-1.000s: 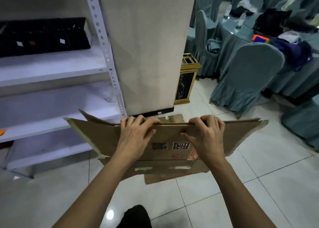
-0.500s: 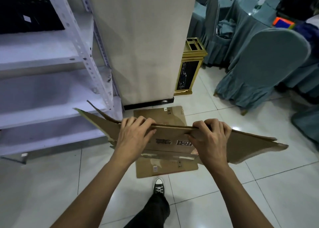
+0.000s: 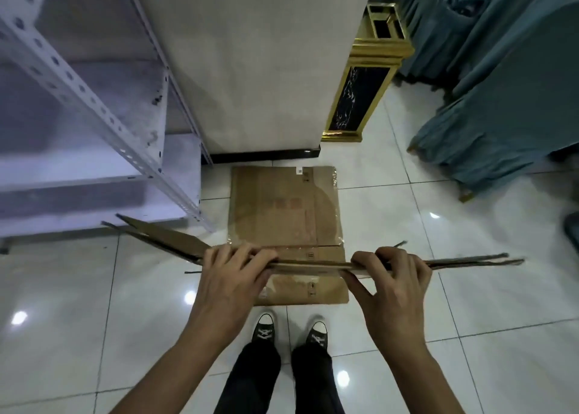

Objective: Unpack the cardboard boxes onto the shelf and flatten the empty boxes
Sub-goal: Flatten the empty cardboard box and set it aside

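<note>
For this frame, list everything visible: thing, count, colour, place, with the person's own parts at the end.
held flattened box: 1, brown, gripped edge-on in both hands above the floor
flattened box on the floor: 1, brown, flat on the tiles in front of the pillar
shelf: 1, white metal with perforated posts, left
pillar: 1, beige with a black base, top centre
bin: 1, gold and black, right of the pillar
chair covers: number unclear, teal, upper right
floor: glossy white tiles
shoes: 2, black with white toes, bottom centre
left hand: grips the held box's top edge
right hand: grips the same edge further right
</note>
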A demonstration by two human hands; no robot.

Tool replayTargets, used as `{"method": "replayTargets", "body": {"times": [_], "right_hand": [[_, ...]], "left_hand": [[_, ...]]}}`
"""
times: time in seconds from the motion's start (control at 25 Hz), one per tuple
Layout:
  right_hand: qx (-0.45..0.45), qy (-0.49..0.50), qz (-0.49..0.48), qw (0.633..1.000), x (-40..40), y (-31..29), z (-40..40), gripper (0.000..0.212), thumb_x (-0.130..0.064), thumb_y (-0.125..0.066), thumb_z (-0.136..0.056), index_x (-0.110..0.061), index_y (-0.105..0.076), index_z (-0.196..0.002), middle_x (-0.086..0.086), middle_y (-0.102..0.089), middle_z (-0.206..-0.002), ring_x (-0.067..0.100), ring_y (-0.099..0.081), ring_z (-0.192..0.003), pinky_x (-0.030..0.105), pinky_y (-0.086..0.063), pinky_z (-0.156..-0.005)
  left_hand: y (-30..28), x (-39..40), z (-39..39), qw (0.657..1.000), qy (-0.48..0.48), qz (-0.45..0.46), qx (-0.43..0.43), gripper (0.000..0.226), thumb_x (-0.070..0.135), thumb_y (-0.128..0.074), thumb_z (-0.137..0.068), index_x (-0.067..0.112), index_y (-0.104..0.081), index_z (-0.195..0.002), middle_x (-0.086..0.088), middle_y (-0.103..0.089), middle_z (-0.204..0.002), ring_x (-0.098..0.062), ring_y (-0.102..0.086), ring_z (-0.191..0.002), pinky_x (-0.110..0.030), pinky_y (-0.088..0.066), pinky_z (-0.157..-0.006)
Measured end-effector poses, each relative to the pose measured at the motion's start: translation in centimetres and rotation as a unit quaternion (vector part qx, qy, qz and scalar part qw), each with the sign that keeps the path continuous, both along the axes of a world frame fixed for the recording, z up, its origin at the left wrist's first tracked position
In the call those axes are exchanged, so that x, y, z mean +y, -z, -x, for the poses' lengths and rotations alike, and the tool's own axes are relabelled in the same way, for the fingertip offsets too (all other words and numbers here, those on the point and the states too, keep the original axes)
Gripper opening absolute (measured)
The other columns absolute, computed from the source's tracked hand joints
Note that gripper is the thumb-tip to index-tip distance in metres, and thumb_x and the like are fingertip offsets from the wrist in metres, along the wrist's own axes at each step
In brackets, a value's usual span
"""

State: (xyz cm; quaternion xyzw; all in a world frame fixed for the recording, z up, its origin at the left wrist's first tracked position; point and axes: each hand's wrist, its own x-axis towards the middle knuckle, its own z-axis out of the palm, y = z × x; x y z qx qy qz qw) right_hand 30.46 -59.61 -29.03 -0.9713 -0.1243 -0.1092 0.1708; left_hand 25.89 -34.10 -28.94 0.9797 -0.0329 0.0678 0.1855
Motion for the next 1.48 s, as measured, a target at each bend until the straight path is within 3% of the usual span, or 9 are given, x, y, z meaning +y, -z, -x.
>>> {"method": "replayTargets", "body": {"times": [0.36,0.56,0.76,0.84,1.0,1.12,1.24,1.36,1.48], "right_hand": [[0.134,-0.084,0.005,0.987,-3.9,12.6,-1.1,0.027,-0.023,-0.085,-0.078,-0.023,-0.073,-0.102,-0.001,-0.051,-0.097,0.021,-0.051,-0.087,0.037,-0.029,-0.086],[0.128,-0.101,-0.016,0.986,-5.0,15.8,-3.2,0.017,-0.036,-0.074,-0.085,-0.028,-0.074,-0.1,-0.004,-0.049,-0.095,0.018,-0.05,-0.084,0.034,-0.025,-0.087],[0.149,-0.097,-0.014,0.984,-2.8,22.3,-10.0,0.022,-0.044,-0.071,-0.088,-0.029,-0.07,-0.104,-0.002,-0.048,-0.097,0.019,-0.049,-0.088,0.03,-0.022,-0.088],[0.162,-0.096,-0.004,0.982,-1.7,25.6,-13.2,0.027,-0.04,-0.078,-0.083,-0.03,-0.069,-0.106,-0.004,-0.047,-0.097,0.02,-0.05,-0.091,0.031,-0.023,-0.088],[0.18,-0.093,0.016,0.979,-0.1,30.4,-20.4,0.034,-0.047,-0.074,-0.085,-0.031,-0.068,-0.115,-0.004,-0.044,-0.099,0.021,-0.051,-0.099,0.03,-0.022,-0.09],[0.195,-0.101,0.042,0.975,1.0,32.3,-24.2,0.039,-0.052,-0.069,-0.088,-0.03,-0.065,-0.12,0.0,-0.048,-0.106,0.023,-0.051,-0.106,0.039,-0.031,-0.099],[0.217,-0.101,0.066,0.969,2.0,33.9,-27.2,0.043,-0.054,-0.065,-0.09,-0.032,-0.06,-0.127,0.003,-0.05,-0.117,0.022,-0.047,-0.113,0.041,-0.031,-0.105],[0.211,-0.1,0.109,0.966,4.1,36.1,-31.4,0.044,-0.056,-0.063,-0.091,-0.033,-0.058,-0.128,0.004,-0.053,-0.121,0.022,-0.049,-0.118,0.043,-0.027,-0.108],[0.154,-0.044,0.107,0.981,6.9,38.4,-36.4,0.04,-0.041,-0.062,-0.096,-0.028,-0.054,-0.133,0.007,-0.055,-0.128,0.029,-0.049,-0.125,0.046,-0.026,-0.11]], "left_hand": [[11.8,-3.4,0.8,0.995,-0.028,-0.016,0.094,0.025,0.036,-0.043,-0.097,0.032,-0.064,-0.109,0.011,-0.064,-0.106,-0.023,-0.058,-0.09,-0.036,-0.032,-0.082],[14.8,-3.8,-1.2,0.994,-0.013,-0.017,0.107,0.023,0.039,-0.041,-0.097,0.035,-0.059,-0.11,0.013,-0.064,-0.103,-0.019,-0.057,-0.086,-0.034,-0.031,-0.079],[21.6,-1.4,-7.9,0.986,-0.025,0.027,0.161,0.022,0.049,-0.037,-0.1,0.042,-0.054,-0.113,0.022,-0.056,-0.101,-0.017,-0.049,-0.091,-0.038,-0.032,-0.083],[25.0,-0.6,-11.0,0.985,-0.026,0.028,0.167,0.023,0.05,-0.037,-0.099,0.041,-0.054,-0.112,0.019,-0.057,-0.1,-0.02,-0.05,-0.092,-0.039,-0.033,-0.083],[29.7,0.7,-18.0,0.981,-0.033,0.032,0.188,0.026,0.049,-0.038,-0.1,0.037,-0.055,-0.117,0.013,-0.056,-0.108,-0.016,-0.045,-0.102,-0.042,-0.028,-0.095],[32.1,1.6,-22.2,0.977,-0.025,0.037,0.208,0.024,0.047,-0.044,-0.1,0.037,-0.053,-0.12,0.013,-0.055,-0.11,-0.017,-0.045,-0.108,-0.041,-0.026,-0.1],[34.3,2.8,-25.3,0.971,-0.018,0.038,0.236,0.023,0.046,-0.046,-0.101,0.036,-0.052,-0.121,0.009,-0.058,-0.113,-0.019,-0.047,-0.111,-0.043,-0.027,-0.102],[36.0,3.8,-29.0,0.971,-0.048,0.0,0.236,0.025,0.044,-0.049,-0.101,0.034,-0.052,-0.124,0.003,-0.057,-0.121,-0.023,-0.047,-0.118,-0.044,-0.029,-0.104],[36.3,3.9,-34.0,0.971,-0.164,-0.087,0.154,0.045,0.035,-0.06,-0.097,0.028,-0.045,-0.139,-0.011,-0.047,-0.137,-0.034,-0.04,-0.128,-0.046,-0.028,-0.108]]}}
